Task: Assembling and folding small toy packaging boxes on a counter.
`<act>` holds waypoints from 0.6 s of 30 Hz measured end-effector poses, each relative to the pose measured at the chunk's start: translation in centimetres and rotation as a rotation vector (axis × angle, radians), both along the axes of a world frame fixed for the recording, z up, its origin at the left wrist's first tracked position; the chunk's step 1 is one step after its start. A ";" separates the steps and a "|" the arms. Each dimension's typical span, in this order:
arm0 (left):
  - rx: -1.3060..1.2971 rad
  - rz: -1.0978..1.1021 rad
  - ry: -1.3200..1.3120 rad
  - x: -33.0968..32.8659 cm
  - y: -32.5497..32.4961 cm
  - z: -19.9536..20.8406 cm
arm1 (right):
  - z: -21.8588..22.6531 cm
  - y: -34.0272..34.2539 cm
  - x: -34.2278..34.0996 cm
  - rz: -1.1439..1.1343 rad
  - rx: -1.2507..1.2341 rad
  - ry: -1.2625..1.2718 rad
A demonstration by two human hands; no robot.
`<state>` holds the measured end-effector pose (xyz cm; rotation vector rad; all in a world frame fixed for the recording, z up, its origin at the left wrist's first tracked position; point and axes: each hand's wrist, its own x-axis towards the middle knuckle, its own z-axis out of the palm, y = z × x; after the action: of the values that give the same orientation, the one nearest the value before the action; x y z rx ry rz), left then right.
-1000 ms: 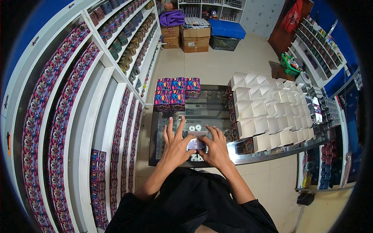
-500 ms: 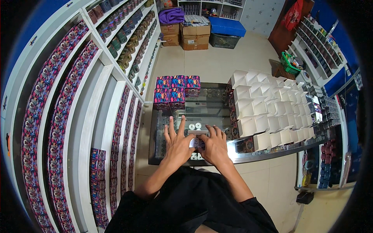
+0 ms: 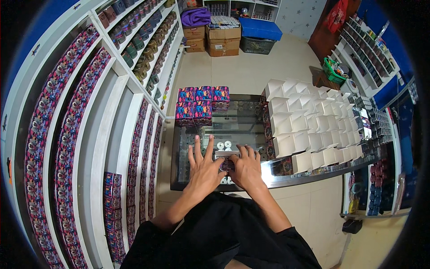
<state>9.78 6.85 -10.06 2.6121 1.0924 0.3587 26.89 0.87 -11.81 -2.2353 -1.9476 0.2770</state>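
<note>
A small cardboard box (image 3: 227, 153) stands on the glass counter in front of me, a pale flap raised at its far edge. My left hand (image 3: 205, 167) is at its left side, fingers spread and stretched away, the thumb pressed in at the box's top. On the other side my right hand (image 3: 247, 168) curls its bent fingers against the box, thumb at the top too. Most of the box is hidden by both hands. Just beyond it lie round white pieces (image 3: 224, 145), and more show partly below the hands.
Closed colourful printed boxes (image 3: 194, 109) are grouped at the counter's far left. Rows of boxes with raised white flaps (image 3: 309, 121) fill its right side. White shelves (image 3: 103, 107) with printed boxes and jars line the left. Cartons (image 3: 223, 41) and a lidded basket (image 3: 258, 45) stand behind.
The left thumb has shifted slightly at the top of the small box, and its pale flap shows a little differently. The hands otherwise keep nearly the same place.
</note>
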 end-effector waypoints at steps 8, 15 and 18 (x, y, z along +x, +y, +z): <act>-0.048 0.016 0.009 -1.6 -1.7 4.3 | 3.1 -2.8 0.8 0.054 0.114 0.193; -0.741 -0.171 -0.160 -5.1 -2.3 8.8 | 8.4 -5.9 1.5 0.071 0.215 0.587; -0.727 -0.276 -0.069 -4.4 -2.8 7.0 | 8.2 -6.2 1.2 0.125 -0.092 0.735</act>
<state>5.33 4.09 -3.07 2.0312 0.6519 -0.0199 28.05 -5.29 -3.66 -1.6879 -1.6655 1.0477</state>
